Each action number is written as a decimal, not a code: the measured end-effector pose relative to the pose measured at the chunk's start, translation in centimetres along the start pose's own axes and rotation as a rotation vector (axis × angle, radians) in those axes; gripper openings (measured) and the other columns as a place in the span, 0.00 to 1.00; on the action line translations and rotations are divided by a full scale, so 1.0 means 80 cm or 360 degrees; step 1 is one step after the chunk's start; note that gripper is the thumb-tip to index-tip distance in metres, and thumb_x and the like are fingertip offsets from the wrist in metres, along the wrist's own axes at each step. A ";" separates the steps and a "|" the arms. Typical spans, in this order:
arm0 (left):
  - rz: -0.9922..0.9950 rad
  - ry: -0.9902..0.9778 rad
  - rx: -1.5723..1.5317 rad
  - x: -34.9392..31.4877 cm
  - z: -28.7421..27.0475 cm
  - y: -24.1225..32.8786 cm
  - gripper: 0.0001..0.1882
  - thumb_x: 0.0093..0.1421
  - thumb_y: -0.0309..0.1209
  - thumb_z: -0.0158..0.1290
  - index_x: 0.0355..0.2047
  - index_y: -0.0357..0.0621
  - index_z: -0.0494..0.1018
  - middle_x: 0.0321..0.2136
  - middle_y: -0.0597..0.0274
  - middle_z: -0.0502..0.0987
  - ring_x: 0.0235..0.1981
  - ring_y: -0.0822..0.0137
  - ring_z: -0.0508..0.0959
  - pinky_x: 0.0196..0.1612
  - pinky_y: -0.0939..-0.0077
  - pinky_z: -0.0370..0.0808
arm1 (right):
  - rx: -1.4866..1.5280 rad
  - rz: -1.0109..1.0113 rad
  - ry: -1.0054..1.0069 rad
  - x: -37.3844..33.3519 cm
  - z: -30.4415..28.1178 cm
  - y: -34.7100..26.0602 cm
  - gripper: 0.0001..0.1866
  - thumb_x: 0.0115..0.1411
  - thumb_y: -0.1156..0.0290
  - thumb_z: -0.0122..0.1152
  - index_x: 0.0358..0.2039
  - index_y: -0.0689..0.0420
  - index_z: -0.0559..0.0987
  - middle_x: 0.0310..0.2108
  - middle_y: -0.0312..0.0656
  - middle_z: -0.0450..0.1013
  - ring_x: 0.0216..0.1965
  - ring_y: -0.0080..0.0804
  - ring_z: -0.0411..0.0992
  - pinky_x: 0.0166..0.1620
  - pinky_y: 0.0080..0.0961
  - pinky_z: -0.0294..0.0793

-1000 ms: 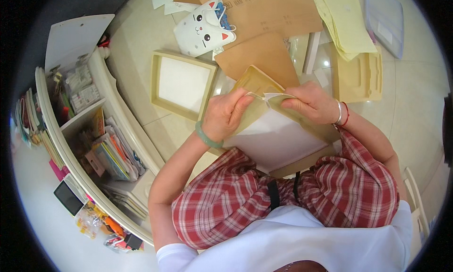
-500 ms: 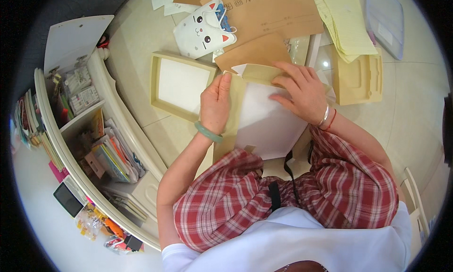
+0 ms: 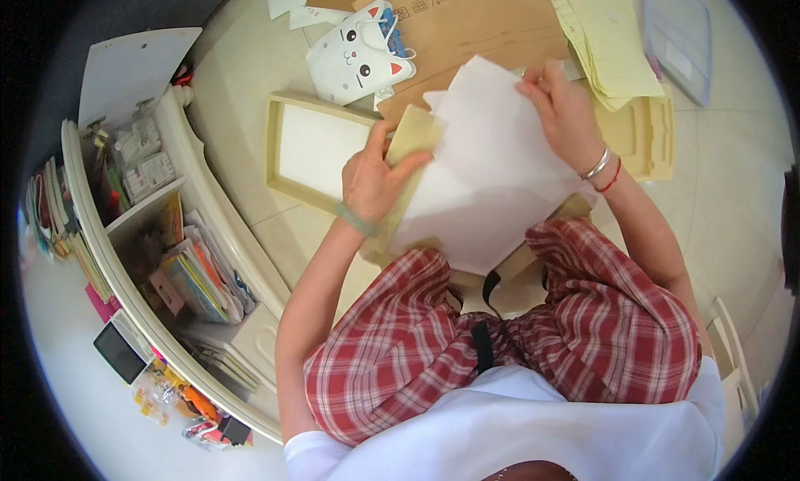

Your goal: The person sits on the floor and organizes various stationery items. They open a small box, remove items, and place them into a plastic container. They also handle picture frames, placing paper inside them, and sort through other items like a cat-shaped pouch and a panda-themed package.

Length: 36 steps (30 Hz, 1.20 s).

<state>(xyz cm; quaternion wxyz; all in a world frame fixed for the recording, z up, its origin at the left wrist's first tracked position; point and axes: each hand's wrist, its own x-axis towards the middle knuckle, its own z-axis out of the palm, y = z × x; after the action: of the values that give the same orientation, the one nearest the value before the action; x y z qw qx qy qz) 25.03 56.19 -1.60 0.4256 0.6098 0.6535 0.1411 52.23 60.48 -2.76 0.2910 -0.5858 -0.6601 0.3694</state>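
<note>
Head view: both hands (image 3: 379, 177) (image 3: 562, 106) grip white sheet (image 3: 492, 172) over tan folder (image 3: 412, 139).

Bright, even light; sharp centre, fisheye-bent edges, black corners.
</note>
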 end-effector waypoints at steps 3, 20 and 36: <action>-0.0145 -0.0188 -0.0247 -0.016 0.003 -0.022 0.21 0.57 0.38 0.60 0.45 0.38 0.72 0.31 0.61 0.81 0.27 0.70 0.78 0.31 0.76 0.74 | 0.0072 0.0152 -0.0139 0.018 -0.022 0.004 0.12 0.61 0.65 0.58 0.35 0.62 0.73 0.25 0.47 0.75 0.23 0.36 0.73 0.27 0.31 0.68; -0.0778 0.0471 -0.1589 -0.034 -0.006 -0.044 0.20 0.61 0.42 0.56 0.45 0.38 0.73 0.40 0.64 0.78 0.37 0.74 0.76 0.42 0.79 0.73 | 0.0843 0.0837 0.0079 -0.051 0.027 0.062 0.28 0.67 0.48 0.46 0.42 0.66 0.76 0.36 0.40 0.76 0.35 0.24 0.73 0.40 0.20 0.70; -0.1214 0.1732 -0.1068 -0.126 -0.075 -0.253 0.39 0.59 0.60 0.49 0.42 0.25 0.69 0.41 0.49 0.76 0.39 0.59 0.78 0.41 0.67 0.77 | 0.0322 0.0223 -0.0592 -0.116 0.075 0.022 0.16 0.61 0.57 0.55 0.36 0.58 0.76 0.32 0.46 0.76 0.32 0.41 0.75 0.36 0.33 0.74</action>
<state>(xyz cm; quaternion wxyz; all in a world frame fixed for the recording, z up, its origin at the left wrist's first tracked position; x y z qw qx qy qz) 5.87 44.58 -8.39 0.2247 0.0219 0.8600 0.4576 49.68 50.52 -7.10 0.1952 -0.5199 -0.6197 0.5546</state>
